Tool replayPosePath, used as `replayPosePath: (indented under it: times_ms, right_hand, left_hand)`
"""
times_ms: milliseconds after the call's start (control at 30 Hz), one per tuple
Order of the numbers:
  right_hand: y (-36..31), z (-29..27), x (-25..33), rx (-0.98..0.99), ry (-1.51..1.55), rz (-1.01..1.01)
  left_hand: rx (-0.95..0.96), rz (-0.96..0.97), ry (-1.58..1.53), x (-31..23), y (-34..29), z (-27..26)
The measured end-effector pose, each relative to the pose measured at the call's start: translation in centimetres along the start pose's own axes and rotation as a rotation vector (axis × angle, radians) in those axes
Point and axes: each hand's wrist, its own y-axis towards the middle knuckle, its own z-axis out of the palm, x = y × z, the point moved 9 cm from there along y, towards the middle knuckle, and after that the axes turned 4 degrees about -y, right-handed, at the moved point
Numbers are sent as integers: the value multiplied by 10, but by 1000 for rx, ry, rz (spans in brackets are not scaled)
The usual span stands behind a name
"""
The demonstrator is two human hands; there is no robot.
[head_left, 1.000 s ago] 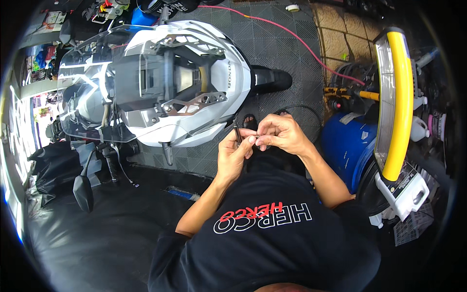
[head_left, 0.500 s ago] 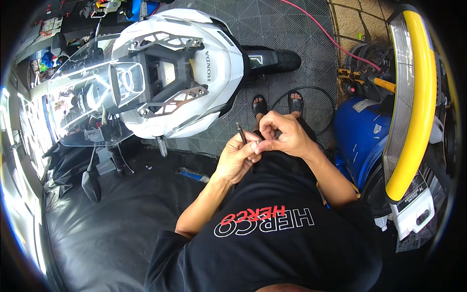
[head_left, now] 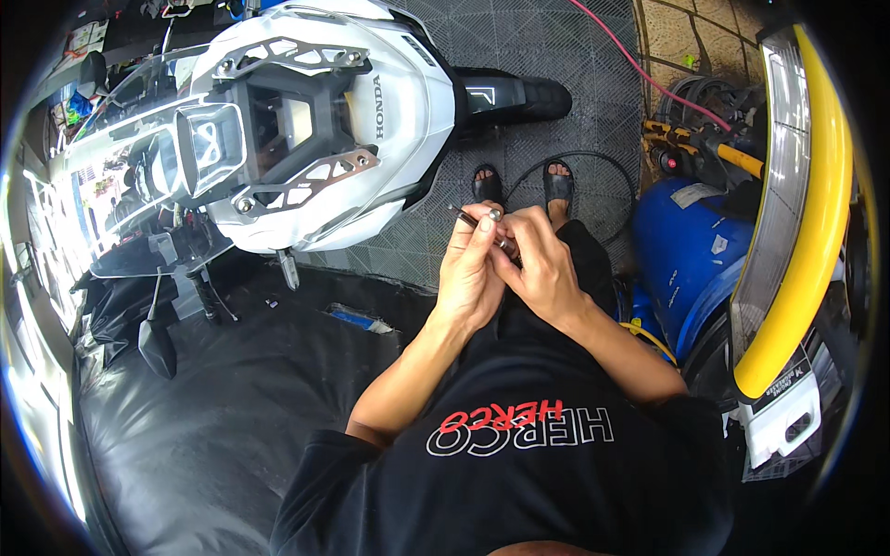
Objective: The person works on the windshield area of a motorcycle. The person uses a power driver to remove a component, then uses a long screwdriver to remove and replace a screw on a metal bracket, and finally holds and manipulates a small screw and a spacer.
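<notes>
My left hand (head_left: 471, 283) and my right hand (head_left: 545, 264) are close together in front of my chest. A slim dark rod (head_left: 468, 219) with a thin metal tip runs slantwise through the fingers of both. My left hand grips it, and a small shiny round metal piece (head_left: 495, 215) shows by the left thumb and fingertips. Whether that piece is fixed to the rod, I cannot tell. The right fingers are curled and pinched round the rod's lower end, which they partly hide.
A white motorcycle (head_left: 408, 120) with a clear windscreen stands at the upper left, its mirror (head_left: 158, 347) jutting towards me. At the right are a blue tank (head_left: 695, 250) and a curved yellow bar (head_left: 820, 222). A black hose (head_left: 607, 167) loops over the grey floor mat (head_left: 593, 83).
My hands have risen slightly and drawn together. The right fingers have come onto the rod's lower end, and the round metal piece now shows above the left thumb. The view has shifted slightly.
</notes>
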Motion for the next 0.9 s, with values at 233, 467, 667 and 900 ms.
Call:
replayPosePath:
  times_ms: [233,467,667,900]
  right_hand:
    - [-12,7,-28,19,-30,89]
    - [-26,21,-65,21,-196,100]
    - [-23,19,-92,-20,-193,77]
    - [-21,17,-97,-88,-51,14]
  left_hand:
    - [5,-46,95,26,8,-21]
    - [99,-168,210,62,32,-36]
    - [111,-256,42,78,48,-44]
    - [164,-158,44,57,61,-49]
